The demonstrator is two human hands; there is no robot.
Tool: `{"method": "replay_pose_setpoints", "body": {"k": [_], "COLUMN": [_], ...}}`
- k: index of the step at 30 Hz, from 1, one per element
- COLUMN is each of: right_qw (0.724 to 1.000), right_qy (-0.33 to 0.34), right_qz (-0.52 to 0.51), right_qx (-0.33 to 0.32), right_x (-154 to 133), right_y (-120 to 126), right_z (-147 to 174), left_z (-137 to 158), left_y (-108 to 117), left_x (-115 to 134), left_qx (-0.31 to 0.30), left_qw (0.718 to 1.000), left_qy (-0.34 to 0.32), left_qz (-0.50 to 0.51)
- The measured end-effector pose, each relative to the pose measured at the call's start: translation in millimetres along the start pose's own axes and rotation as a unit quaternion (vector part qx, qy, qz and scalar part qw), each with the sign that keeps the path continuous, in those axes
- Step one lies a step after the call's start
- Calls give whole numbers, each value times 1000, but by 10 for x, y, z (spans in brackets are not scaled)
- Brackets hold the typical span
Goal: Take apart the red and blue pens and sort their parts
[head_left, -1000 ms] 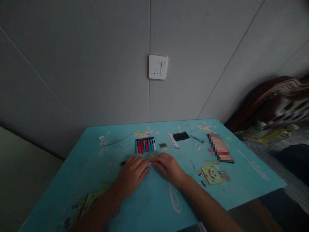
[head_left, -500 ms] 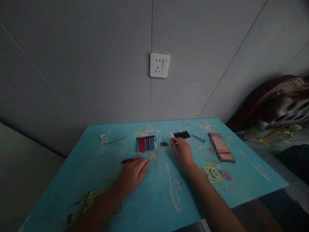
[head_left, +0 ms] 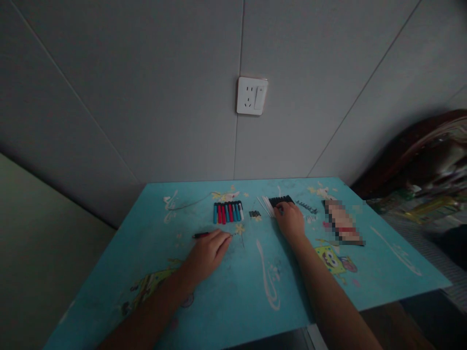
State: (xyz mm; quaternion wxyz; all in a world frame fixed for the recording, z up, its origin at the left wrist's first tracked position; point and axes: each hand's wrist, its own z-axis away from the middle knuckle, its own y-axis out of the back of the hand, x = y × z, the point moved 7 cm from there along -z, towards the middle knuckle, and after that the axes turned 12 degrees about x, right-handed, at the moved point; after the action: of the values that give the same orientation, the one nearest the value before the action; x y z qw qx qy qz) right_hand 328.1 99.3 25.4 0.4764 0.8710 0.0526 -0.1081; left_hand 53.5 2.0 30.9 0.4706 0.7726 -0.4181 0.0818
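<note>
My left hand (head_left: 209,250) rests on the blue table, its fingers closed around a red and black pen (head_left: 200,235). The pen's black end sticks out to the left, and a thin tip shows past the fingertips. My right hand (head_left: 291,221) has its fingers curled at the near edge of a row of black pen parts (head_left: 280,200). What those fingers pinch, if anything, is hidden. Several thin white refills (head_left: 265,206) lie just left of it. Farther left is a row of red, blue and white pen barrels (head_left: 228,213) with black ends.
Small dark pieces (head_left: 255,214) lie between the barrels and the refills. Right of my right hand are a row of springs or clips (head_left: 306,207) and small white pieces (head_left: 311,219). A blurred-out flat packet (head_left: 343,222) lies at the right. A wall socket (head_left: 252,96) is above the table.
My right hand has moved right, from the white refills to the black parts. My left hand keeps its hold on the pen. The whole view has shifted slightly.
</note>
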Motion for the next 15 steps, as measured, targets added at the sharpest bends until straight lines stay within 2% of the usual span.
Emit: {"method": "replay_pose_setpoints", "body": {"k": [9,15], "right_qw": [1000,1000], "right_qy": [15,-3], "right_qz": [-10,9], "right_qx": [10,9], "right_x": [-2,-69], "right_y": [5,-13], "right_z": [-18,-37], "left_z": [16,23], "left_y": [-37,-46], "left_x": [8,19], "left_qx": [-9,-5], "left_qw": [1000,1000], "left_qy": [-16,-23], "left_qz": [-9,-5]}}
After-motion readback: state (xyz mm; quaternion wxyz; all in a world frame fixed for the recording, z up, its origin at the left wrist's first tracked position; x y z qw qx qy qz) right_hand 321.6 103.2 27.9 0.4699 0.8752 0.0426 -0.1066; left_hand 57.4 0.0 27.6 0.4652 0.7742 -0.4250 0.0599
